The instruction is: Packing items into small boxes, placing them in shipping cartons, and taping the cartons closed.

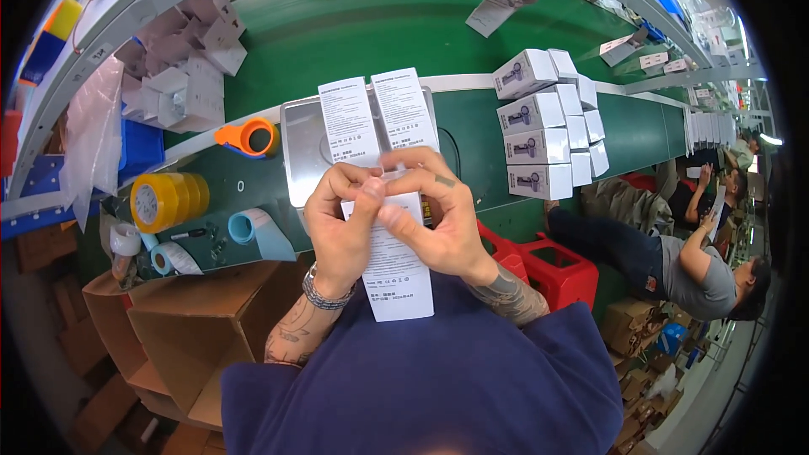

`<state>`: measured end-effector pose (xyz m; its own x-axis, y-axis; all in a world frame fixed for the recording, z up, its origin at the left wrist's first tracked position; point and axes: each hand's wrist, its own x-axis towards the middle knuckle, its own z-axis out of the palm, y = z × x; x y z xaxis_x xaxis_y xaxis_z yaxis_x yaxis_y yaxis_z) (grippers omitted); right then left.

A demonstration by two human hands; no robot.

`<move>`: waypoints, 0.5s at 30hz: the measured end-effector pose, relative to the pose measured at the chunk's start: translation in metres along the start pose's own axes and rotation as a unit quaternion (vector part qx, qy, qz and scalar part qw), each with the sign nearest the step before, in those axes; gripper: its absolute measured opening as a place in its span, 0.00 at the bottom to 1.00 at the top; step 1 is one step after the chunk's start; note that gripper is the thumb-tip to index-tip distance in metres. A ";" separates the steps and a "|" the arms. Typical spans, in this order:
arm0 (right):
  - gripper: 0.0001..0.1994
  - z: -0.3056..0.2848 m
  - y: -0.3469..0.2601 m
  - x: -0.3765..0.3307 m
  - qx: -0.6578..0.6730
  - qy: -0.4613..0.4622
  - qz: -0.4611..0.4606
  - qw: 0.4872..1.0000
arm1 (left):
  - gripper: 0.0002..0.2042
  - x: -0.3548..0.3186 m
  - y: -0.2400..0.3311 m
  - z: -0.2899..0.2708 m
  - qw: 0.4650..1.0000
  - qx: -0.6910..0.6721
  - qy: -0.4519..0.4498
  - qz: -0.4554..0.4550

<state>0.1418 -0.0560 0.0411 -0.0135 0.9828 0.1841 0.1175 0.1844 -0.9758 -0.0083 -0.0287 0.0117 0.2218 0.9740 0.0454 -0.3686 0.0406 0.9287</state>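
Close to my body is a white printed box [399,288], its text side facing up. My left hand [339,223] grips the left of its far end, thumb and fingers bent in. From the other side my right hand [440,217] closes on the same end, its thumb beside the left thumb. What the fingertips do at that edge is partly hidden by the fingers. Just beyond my hands, two similar white boxes, a left box [346,115] and a right box [403,109], lie side by side on a silver metal tray [300,139].
Stacked white boxes [537,146] stand at the right; open boxes [190,88] are piled at the left. An orange tape dispenser [250,136], yellow tape rolls [168,200] and label rolls [253,232] lie left. A red stool [560,270] and other people [704,274] are right, a cardboard carton [211,320] lower left.
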 end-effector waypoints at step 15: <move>0.18 -0.090 0.134 0.055 -0.032 0.150 0.277 0.949 | 0.32 0.065 -0.037 -0.032 0.938 0.322 0.059 -0.116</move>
<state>0.2463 0.0217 -0.0690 0.3497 0.8805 -0.3202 0.0847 -0.3701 -0.9251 -0.0089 0.0403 -0.0311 0.1133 0.9749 -0.1917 0.3070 0.1492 0.9399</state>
